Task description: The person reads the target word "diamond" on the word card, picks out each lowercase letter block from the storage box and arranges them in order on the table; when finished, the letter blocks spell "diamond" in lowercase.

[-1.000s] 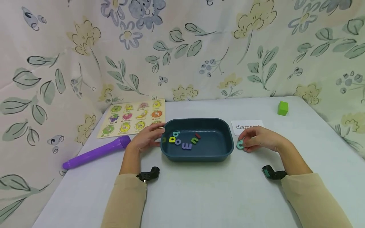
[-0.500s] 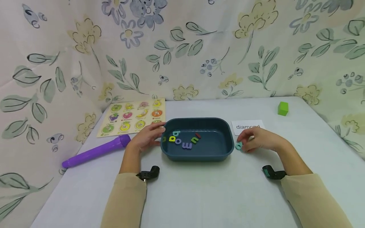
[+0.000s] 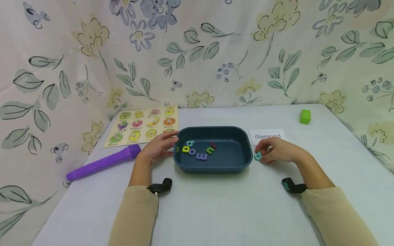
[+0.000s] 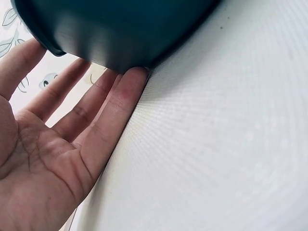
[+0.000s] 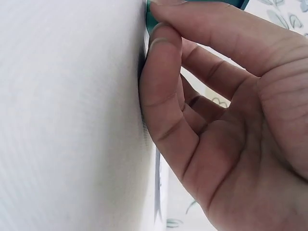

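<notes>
A dark teal tray (image 3: 213, 167) stands in the middle of the white table, seen in the head view. Several small coloured letters lie in its left half, among them a yellow letter (image 3: 186, 149) and a purple m (image 3: 201, 156). My left hand (image 3: 160, 147) touches the tray's left end, its fingers fairly straight against the wall (image 4: 110, 29) in the left wrist view. Just right of the tray, my right hand (image 3: 281, 150) pinches a teal letter (image 3: 258, 156) resembling a d, at the tabletop. In the right wrist view, the fingers hide most of that letter.
Behind the right hand lies a white card (image 3: 264, 133) printed "diamond". A green block (image 3: 305, 117) sits at the back right. On the left are a fruit picture board (image 3: 143, 126) and a purple stick (image 3: 103, 164). A flowered cloth (image 3: 197, 54) hangs behind the table.
My right hand has shifted slightly left with the teal letter, and the letter's tilt has changed a little. The left hand and the tray have stayed in place.
</notes>
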Motion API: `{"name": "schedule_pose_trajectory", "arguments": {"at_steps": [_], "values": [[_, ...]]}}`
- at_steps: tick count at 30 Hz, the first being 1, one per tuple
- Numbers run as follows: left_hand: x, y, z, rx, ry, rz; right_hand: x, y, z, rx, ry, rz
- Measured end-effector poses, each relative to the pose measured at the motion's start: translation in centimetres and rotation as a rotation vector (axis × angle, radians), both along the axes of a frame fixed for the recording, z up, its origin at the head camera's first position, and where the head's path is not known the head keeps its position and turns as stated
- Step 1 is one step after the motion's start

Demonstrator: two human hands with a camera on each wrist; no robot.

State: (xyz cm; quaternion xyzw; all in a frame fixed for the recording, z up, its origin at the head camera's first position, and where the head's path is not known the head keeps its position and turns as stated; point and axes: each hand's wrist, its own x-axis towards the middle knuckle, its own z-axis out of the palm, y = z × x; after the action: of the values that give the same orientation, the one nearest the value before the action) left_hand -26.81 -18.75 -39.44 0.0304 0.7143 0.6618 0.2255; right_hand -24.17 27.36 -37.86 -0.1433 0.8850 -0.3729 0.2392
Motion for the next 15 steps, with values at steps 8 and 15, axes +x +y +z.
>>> {"name": "schedule_pose_trajectory", "arguments": {"at_steps": [8, 15], "values": [[-0.12, -0.04, -0.04, -0.010, 0.003, -0.005, -0.07, 0.14, -0.13, -0.029, 0.010, 0.013], [-0.15, 0.03, -0.14, -0.009, 0.002, -0.005, 0.07, 0.31, 0.05, -0.024, 0.020, 0.023]]}}
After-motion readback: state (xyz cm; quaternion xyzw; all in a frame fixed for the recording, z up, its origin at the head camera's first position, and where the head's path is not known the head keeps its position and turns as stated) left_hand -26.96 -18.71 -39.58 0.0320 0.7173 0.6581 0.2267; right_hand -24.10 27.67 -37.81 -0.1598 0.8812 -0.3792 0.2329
